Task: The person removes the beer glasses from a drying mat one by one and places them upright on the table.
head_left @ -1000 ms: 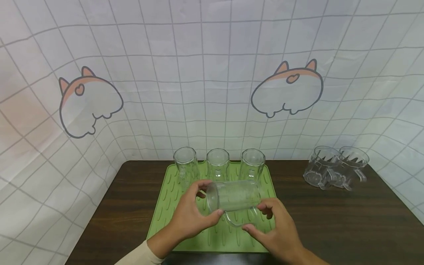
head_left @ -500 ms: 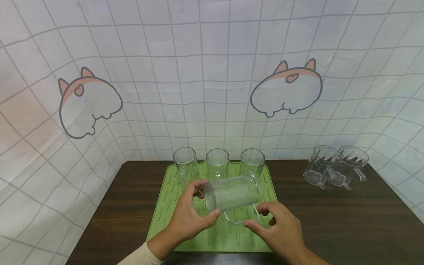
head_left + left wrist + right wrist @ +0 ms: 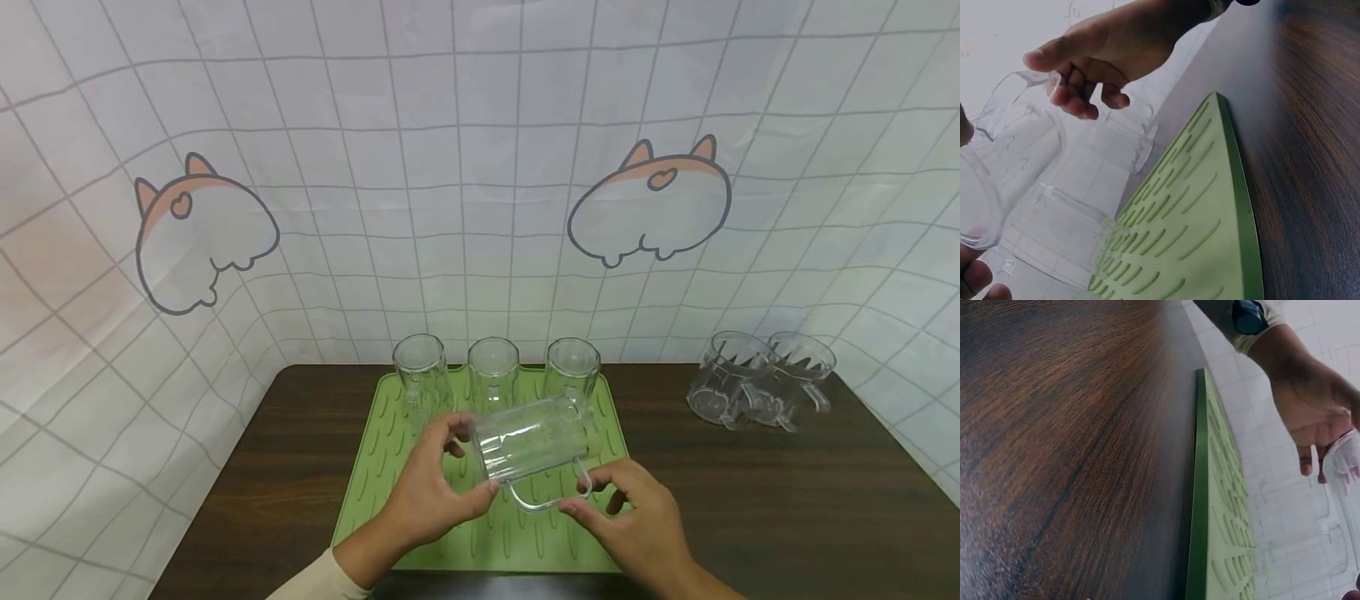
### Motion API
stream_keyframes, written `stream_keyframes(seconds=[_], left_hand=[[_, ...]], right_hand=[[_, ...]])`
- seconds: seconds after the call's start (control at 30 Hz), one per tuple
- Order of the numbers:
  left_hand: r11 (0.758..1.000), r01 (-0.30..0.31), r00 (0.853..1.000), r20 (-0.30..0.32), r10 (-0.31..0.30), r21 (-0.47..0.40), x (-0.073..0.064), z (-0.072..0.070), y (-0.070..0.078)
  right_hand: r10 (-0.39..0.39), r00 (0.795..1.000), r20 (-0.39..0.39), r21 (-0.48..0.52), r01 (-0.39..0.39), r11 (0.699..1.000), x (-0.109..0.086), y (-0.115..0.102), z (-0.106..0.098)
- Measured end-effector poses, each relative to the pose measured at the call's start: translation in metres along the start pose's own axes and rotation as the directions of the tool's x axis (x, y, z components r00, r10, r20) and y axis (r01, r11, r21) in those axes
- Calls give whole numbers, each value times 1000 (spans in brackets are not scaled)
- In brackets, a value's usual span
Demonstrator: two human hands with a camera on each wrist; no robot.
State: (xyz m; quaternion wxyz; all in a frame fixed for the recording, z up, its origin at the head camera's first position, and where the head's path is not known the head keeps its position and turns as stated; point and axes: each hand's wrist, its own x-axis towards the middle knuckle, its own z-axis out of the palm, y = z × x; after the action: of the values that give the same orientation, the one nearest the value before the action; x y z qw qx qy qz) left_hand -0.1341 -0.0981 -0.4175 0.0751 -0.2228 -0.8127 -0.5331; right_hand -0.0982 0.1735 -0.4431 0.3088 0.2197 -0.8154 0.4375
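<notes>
Head view: over the last second the clear glass mug [image 3: 532, 439] has tipped; its right end now sits higher in frame than its left, and bright glints show along the wall near the left end. Left hand [image 3: 427, 496] grips the left end, about as before. Right hand [image 3: 637, 517] now pinches the handle's outer corner, thumb and index on it. Mug is held on its side above the green drying mat [image 3: 442, 552], in front of the three standing mugs [image 3: 493, 375]. Those and the mug pair [image 3: 723, 387] on the dark wood table [image 3: 787, 500], off to the right, haven't moved. My read: mug is being reoriented two-handed, not set down.

Left wrist: confirms right thumb on the handle, other fingers loosely curled; mug well off the mat.

Right wrist: mug only partly in frame, at the right edge; right-hand grip can't be judged here.
</notes>
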Motion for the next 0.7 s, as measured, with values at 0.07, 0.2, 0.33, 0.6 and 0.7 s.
stream_keyframes(seconds=[0.07, 0.2, 0.33, 0.6, 0.7], left_hand=[[1000, 24, 999, 29, -25, 16, 0, 0, -2], [998, 52, 995, 79, -55, 36, -1, 0, -5], [998, 56, 993, 101, -59, 40, -1, 1, -8], [988, 87, 979, 174, -108, 126, 1, 4, -13], [981, 92, 970, 209, -127, 168, 1, 5, -15]], right_hand=[[1, 1000, 0, 19, -1, 1000, 0, 0, 0], [8, 1000, 8, 32, -8, 999, 1, -2, -1], [26, 999, 26, 40, -27, 999, 0, -2, -1], [-8, 999, 38, 128, 3, 992, 0, -1, 2], [-7, 998, 62, 157, -3, 988, 1, -5, 3]])
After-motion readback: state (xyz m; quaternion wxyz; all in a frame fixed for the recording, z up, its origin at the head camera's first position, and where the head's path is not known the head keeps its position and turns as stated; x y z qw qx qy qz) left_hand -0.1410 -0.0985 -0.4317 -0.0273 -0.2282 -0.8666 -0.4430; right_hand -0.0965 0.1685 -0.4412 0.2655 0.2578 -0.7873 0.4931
